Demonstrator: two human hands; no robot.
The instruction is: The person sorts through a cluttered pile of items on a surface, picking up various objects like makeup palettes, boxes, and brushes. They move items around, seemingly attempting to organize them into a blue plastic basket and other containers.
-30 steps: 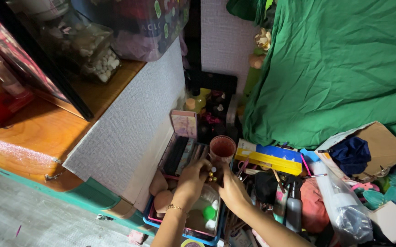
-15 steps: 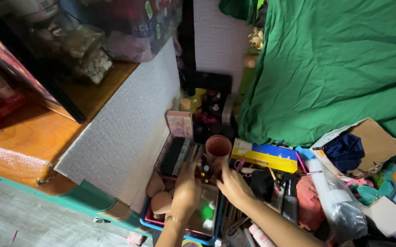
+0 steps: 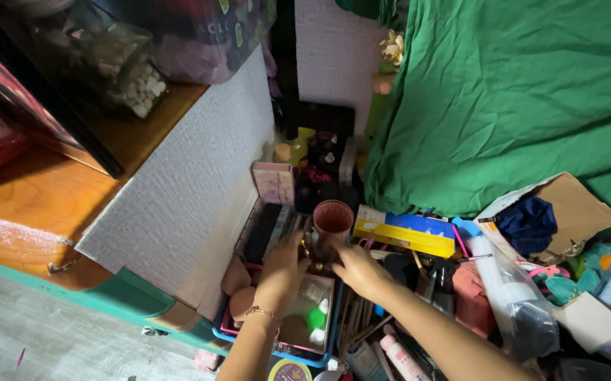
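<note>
My left hand [image 3: 282, 269] reaches forward over a clear tray [image 3: 319, 291] of small bottles, its fingers at a cluster of small gold-capped bottles [image 3: 310, 245] just below a brown-red cup [image 3: 332, 218]. My right hand [image 3: 357, 269] reaches in from the right and touches the same cluster at the cup's base. What each hand's fingers close on is hidden by the hands themselves. A gold bracelet [image 3: 259, 311] circles my left wrist.
A pink box [image 3: 273, 183] and dark palettes [image 3: 266, 231] lie left of the cup. A yellow-and-blue box [image 3: 404, 232], brushes, a black spray bottle [image 3: 443, 286] and a plastic bag [image 3: 520, 307] crowd the right. Green cloth [image 3: 517, 99] hangs behind; a wooden shelf [image 3: 51, 197] stands left.
Both hands have moved forward from the tray toward the cup's base. The view has shifted slightly, so things sit a little lower and more to the left.
</note>
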